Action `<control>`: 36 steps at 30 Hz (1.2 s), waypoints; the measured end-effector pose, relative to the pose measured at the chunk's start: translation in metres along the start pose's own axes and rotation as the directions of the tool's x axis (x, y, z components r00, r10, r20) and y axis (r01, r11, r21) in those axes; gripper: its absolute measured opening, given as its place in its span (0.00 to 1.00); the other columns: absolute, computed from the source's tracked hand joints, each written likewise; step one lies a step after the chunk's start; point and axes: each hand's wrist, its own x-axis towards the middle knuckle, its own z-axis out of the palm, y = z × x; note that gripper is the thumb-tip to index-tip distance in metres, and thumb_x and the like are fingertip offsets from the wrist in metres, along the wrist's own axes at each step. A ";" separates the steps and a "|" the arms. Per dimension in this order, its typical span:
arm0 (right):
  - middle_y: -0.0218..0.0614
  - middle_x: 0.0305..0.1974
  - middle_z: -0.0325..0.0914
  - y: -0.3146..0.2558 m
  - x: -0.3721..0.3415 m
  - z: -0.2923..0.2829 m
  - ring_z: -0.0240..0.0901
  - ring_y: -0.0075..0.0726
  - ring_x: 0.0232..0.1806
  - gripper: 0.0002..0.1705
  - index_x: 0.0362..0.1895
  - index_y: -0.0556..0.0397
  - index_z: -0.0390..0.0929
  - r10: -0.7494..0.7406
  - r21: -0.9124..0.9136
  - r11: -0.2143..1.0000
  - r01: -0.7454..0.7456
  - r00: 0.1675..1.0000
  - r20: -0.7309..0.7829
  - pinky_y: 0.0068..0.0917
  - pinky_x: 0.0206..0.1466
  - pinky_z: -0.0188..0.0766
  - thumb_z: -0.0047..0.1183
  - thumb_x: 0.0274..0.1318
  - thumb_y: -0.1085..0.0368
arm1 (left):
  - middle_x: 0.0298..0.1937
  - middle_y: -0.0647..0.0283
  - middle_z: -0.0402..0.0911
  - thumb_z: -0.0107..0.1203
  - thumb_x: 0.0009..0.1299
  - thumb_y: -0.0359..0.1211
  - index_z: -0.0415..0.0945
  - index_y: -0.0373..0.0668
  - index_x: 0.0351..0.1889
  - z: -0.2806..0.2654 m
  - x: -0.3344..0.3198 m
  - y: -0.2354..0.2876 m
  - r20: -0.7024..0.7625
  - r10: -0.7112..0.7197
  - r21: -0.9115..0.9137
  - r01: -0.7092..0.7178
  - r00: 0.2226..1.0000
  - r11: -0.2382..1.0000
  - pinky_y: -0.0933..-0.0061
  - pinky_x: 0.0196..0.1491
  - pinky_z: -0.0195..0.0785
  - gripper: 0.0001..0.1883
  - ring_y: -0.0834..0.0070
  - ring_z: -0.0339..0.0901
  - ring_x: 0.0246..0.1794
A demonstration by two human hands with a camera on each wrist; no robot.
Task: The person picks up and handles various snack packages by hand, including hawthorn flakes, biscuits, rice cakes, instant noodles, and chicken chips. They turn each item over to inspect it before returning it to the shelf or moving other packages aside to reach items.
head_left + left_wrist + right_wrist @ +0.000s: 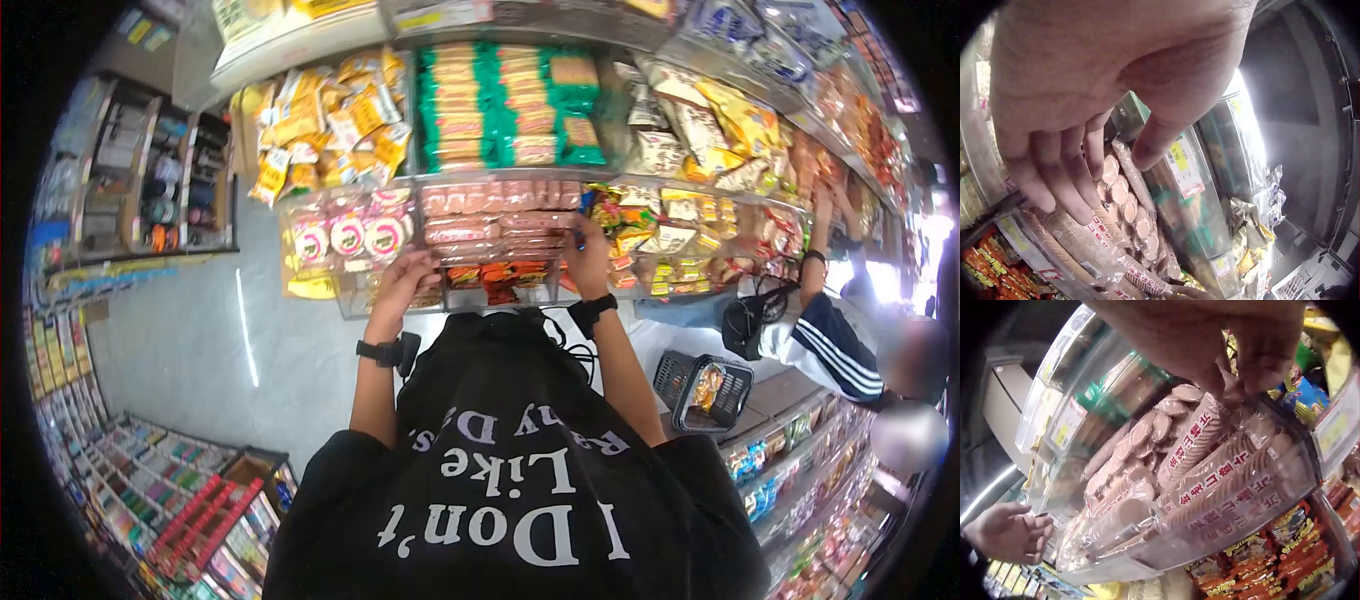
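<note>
Rolls of pinkish-brown haw flakes (500,235) in clear wrappers with red lettering fill a clear bin. My right hand (590,255) is at the bin's right end; in the right wrist view its fingers pinch the end of a tilted haw flake roll (1190,439). More haw flake rolls (1225,475) lie beside it. My left hand (405,280) is over the bin's front left corner, holding nothing. Seen from the left wrist, its fingers (1072,169) are spread loosely above the rolls (1088,240).
Green-wrapped biscuits (515,100) sit in the bin behind, and red-orange snack packets (500,275) below. Round white-and-pink packs (350,235) are to the left. At right another person (810,340) reaches into the shelf, near a dark basket (735,395) holding a packet.
</note>
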 end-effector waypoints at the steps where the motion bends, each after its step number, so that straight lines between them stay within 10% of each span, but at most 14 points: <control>1: 0.48 0.49 0.78 -0.002 0.000 0.000 0.80 0.46 0.41 0.23 0.60 0.57 0.76 -0.044 -0.050 0.998 0.045 0.999 0.014 0.36 0.44 0.77 0.59 0.59 0.72 | 0.54 0.63 0.84 0.55 0.78 0.34 0.75 0.40 0.61 0.005 -0.001 0.002 -0.003 0.003 0.018 -0.003 1.000 1.000 0.77 0.50 0.75 0.16 0.75 0.85 0.47; 12: 0.49 0.52 0.70 0.000 -0.008 -0.013 0.76 0.48 0.45 0.29 0.63 0.60 0.73 0.057 0.093 0.993 -0.073 0.985 0.163 0.34 0.47 0.77 0.62 0.55 0.71 | 0.52 0.64 0.82 0.56 0.76 0.33 0.65 0.43 0.71 0.028 0.026 -0.039 -0.029 0.048 0.170 -0.042 0.998 0.984 0.78 0.39 0.69 0.26 0.75 0.85 0.43; 13: 0.55 0.43 0.75 0.000 -0.007 -0.014 0.73 0.62 0.49 0.21 0.56 0.59 0.75 0.061 0.159 0.984 -0.078 0.993 0.105 0.44 0.48 0.75 0.57 0.56 0.74 | 0.52 0.63 0.83 0.57 0.76 0.33 0.65 0.44 0.71 0.031 0.026 -0.041 -0.039 0.055 0.180 -0.047 0.998 0.983 0.78 0.39 0.69 0.26 0.75 0.85 0.43; 25: 0.29 0.25 0.80 0.006 -0.001 -0.028 0.72 0.19 0.26 0.07 0.41 0.61 0.84 0.248 0.481 0.799 -0.359 0.927 0.281 0.25 0.30 0.69 0.62 0.60 0.71 | 0.52 0.62 0.81 0.56 0.77 0.35 0.70 0.39 0.65 0.050 -0.002 -0.044 -0.083 0.007 0.049 -0.003 0.996 0.999 0.71 0.50 0.76 0.21 0.71 0.84 0.46; 36: 0.31 0.32 0.85 0.020 0.003 -0.028 0.78 0.19 0.33 0.10 0.45 0.61 0.86 0.165 0.558 0.748 -0.360 0.914 0.369 0.21 0.36 0.74 0.64 0.59 0.72 | 0.50 0.63 0.82 0.59 0.76 0.36 0.74 0.40 0.60 0.056 -0.013 -0.047 -0.165 -0.011 0.019 0.015 0.986 1.000 0.73 0.48 0.75 0.18 0.74 0.84 0.43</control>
